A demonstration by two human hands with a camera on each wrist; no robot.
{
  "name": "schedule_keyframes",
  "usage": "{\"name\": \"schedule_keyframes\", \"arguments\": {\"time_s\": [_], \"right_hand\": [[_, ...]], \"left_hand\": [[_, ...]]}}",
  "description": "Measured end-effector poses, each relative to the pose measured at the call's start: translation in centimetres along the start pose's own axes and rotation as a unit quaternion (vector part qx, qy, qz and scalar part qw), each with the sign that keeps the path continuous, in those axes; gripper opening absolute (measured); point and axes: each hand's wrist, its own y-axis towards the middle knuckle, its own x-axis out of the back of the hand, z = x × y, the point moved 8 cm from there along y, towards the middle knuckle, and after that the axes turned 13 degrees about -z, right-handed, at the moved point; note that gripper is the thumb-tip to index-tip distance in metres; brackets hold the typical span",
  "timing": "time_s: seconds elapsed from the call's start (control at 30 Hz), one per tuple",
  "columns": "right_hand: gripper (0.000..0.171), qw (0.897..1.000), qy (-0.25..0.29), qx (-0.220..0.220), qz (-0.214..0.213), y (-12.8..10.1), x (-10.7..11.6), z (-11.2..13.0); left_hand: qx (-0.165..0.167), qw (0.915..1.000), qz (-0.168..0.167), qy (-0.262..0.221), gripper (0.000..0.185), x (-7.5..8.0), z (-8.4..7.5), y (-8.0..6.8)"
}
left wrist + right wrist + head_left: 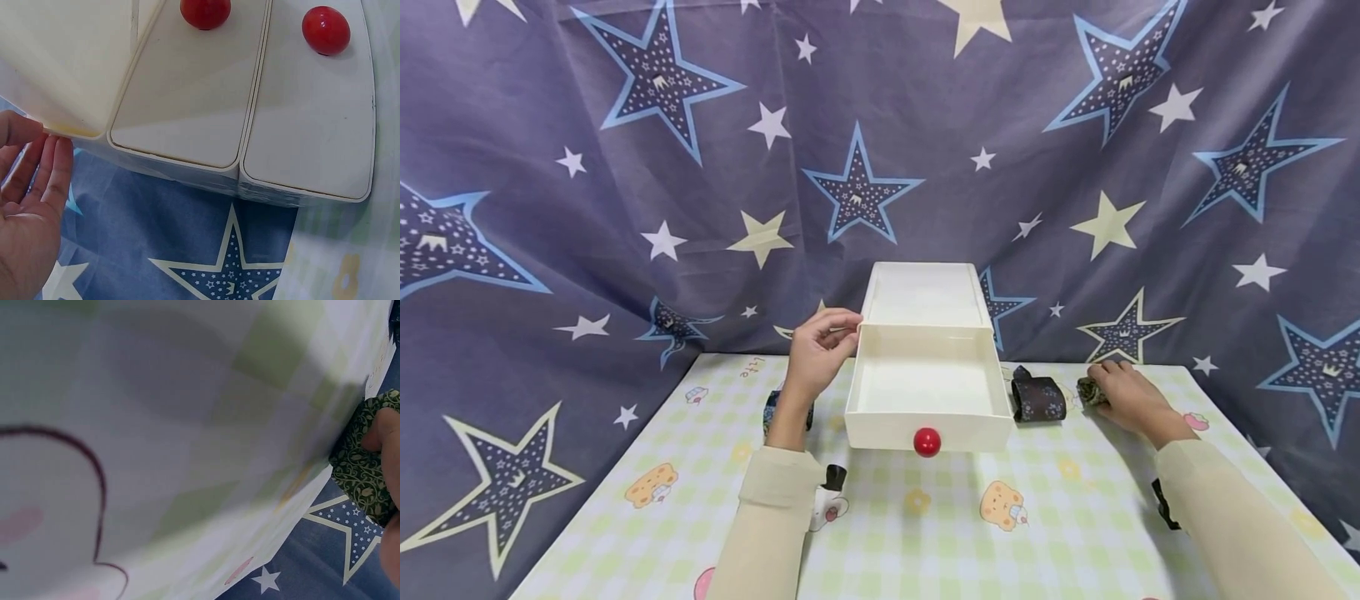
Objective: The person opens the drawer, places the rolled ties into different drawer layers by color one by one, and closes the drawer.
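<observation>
A: What carries the things?
B: A table [925, 533] under a pale green checked cloth with cartoon prints.

A: What lies directly on it?
B: A white drawer unit [925, 367], a dark patterned roll [1037, 397] beside it, a green patterned roll [1092, 390], and a blue roll [772, 408].

Staged home-style recording corner: star-print curtain [625, 167] is hung as backdrop beyond both hands, cartoon checked tablecloth [925, 533] is spread beneath them, white drawer box [925, 367] is set between them.

Behind my table [925, 542] a star-print curtain [625, 167], dark patterned roll [1038, 397] right of centre, another dark roll [772, 407] left
</observation>
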Motion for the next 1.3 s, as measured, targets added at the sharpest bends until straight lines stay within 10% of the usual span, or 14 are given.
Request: {"name": "schedule_keyframes", "arguments": {"time_s": [1.3], "right_hand": [[0.052, 0.993, -0.097, 0.055, -0.045, 4.8, 12.5, 2.5]], "left_hand": [[0.003, 0.9999, 0.006, -0.009, 0.022, 0.1, -0.2, -0.1]]}}
